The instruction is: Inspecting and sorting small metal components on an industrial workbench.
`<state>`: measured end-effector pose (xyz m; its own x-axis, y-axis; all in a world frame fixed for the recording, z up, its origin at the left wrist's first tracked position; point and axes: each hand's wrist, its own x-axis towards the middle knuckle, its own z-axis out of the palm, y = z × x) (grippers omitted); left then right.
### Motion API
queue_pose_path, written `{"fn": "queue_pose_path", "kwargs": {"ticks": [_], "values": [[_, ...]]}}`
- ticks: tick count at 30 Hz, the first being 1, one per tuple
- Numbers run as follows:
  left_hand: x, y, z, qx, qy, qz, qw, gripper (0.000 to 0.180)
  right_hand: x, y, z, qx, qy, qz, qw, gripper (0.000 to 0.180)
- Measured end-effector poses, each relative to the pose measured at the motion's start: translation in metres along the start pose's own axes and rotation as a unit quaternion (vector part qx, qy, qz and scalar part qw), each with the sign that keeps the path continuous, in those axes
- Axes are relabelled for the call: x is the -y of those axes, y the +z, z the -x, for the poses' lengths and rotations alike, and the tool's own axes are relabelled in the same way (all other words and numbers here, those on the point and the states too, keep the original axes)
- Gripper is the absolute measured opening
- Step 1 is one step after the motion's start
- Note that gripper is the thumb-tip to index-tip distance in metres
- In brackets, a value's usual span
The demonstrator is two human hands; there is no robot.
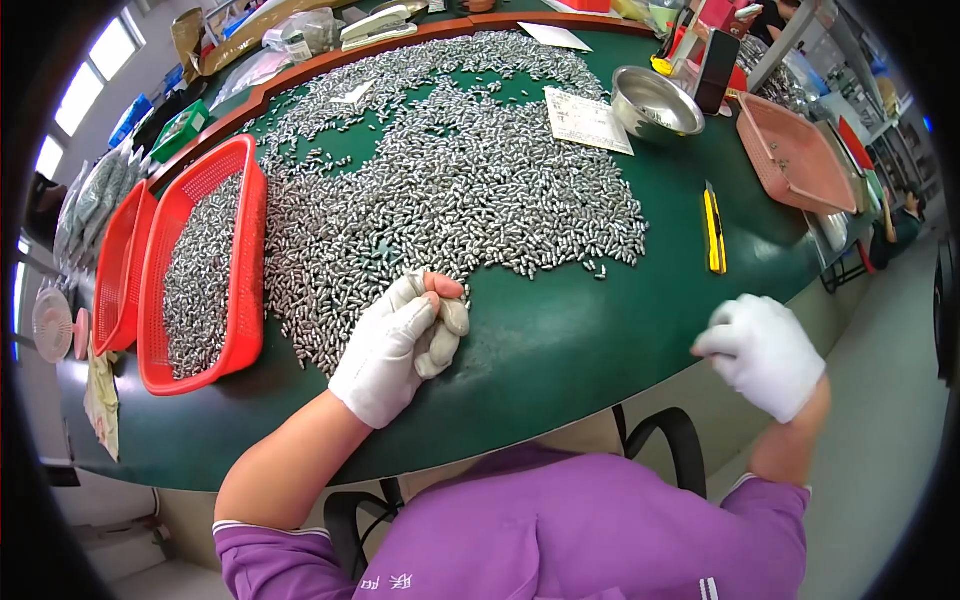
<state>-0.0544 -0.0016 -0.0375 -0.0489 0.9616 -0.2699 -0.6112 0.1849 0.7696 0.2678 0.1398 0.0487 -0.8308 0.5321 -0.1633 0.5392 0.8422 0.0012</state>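
Hundreds of small silvery metal pieces (470, 190) lie spread over the green table (560, 340). At the near edge of this heap is my left hand (405, 345), in a white glove with bare fingertips showing. Its thumb and forefinger are pinched together and the other fingers are curled; what they hold, if anything, is too small to make out. My right hand (768, 355), also white-gloved, is at the table's front right edge, well apart from the heap. Its fingers are bent inward, and whatever may be in them is hidden.
A red plastic basket (252, 290) of the same pieces stands left, beside another red basket (118, 275). To the right are a yellow utility knife (714, 232), a steel bowl (655, 105), a paper slip (590, 122), a phone (717, 72) and a pink basket (790, 160).
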Motion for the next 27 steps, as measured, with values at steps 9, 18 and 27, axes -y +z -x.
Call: {"fn": "queue_pose_path", "kwargs": {"ticks": [9, 18, 27], "values": [[-0.002, 0.002, -0.002, 0.008, 0.010, -0.044, 0.999, 0.024, 0.008, -0.005, -0.047, -0.101, -0.049, -0.084, 0.990, 0.035], [-0.004, 0.001, -0.003, -0.009, -0.030, -0.032, 0.999, 0.018, 0.073, 0.032, -0.177, -0.110, -0.148, -0.106, 0.977, 0.012], [-0.002, -0.008, -0.003, 0.015, -0.011, 0.055, 0.998, 0.012, 0.072, 0.032, -0.180, -0.232, -0.265, -0.198, 0.915, 0.014]]}}
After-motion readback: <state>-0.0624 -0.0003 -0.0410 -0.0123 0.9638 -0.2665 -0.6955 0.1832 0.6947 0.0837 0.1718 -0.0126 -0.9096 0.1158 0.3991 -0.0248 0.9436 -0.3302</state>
